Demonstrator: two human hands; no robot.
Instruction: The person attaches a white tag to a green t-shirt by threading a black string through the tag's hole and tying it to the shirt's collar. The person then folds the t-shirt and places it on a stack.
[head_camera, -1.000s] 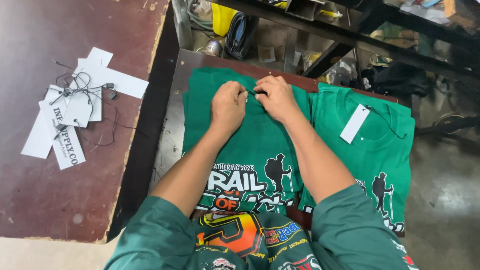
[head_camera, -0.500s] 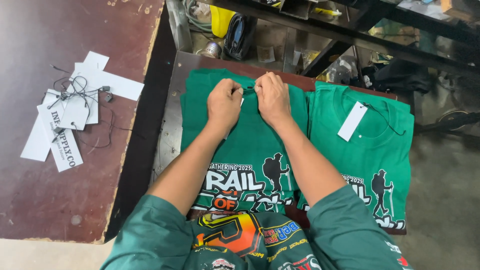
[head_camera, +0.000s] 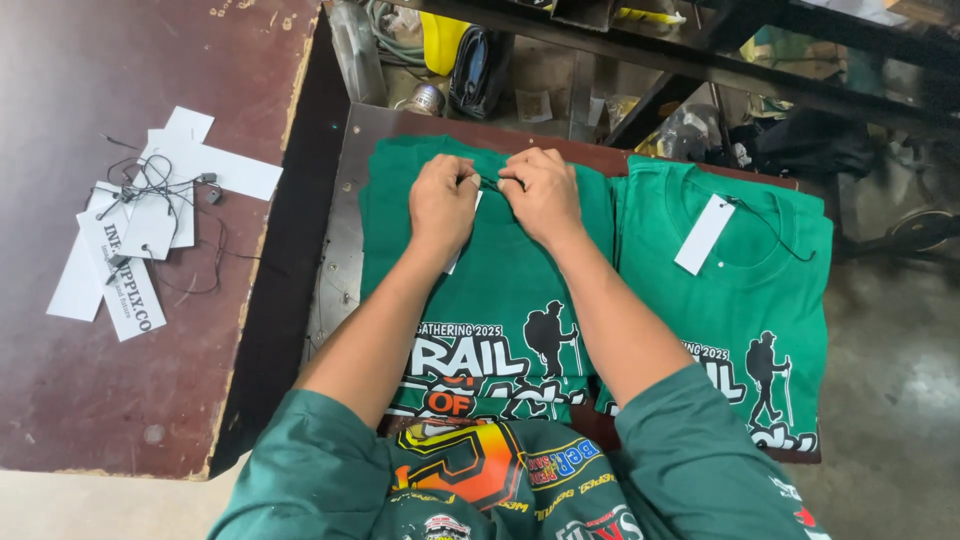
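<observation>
A folded green T-shirt (head_camera: 500, 290) with a white and orange hiker print lies in front of me on a small metal-edged table (head_camera: 345, 200). My left hand (head_camera: 442, 200) and my right hand (head_camera: 540, 192) meet at its collar, fingers pinched together on a thin dark string there. A white paper tag peeks out under my left hand. To the right lies a second green T-shirt (head_camera: 740, 300) of the same print, with a white hang tag (head_camera: 704, 234) on a black string at its collar.
Loose white paper tags with black strings (head_camera: 150, 230) lie scattered on the dark brown table (head_camera: 120, 380) at left. Behind the shirts are dark metal shelf bars (head_camera: 700, 70), a yellow object (head_camera: 443, 35) and a tape roll (head_camera: 428, 98). Grey floor shows at right.
Both hands stay pinched at the collar of the left shirt, shifting only slightly. The shirts and tags lie as before.
</observation>
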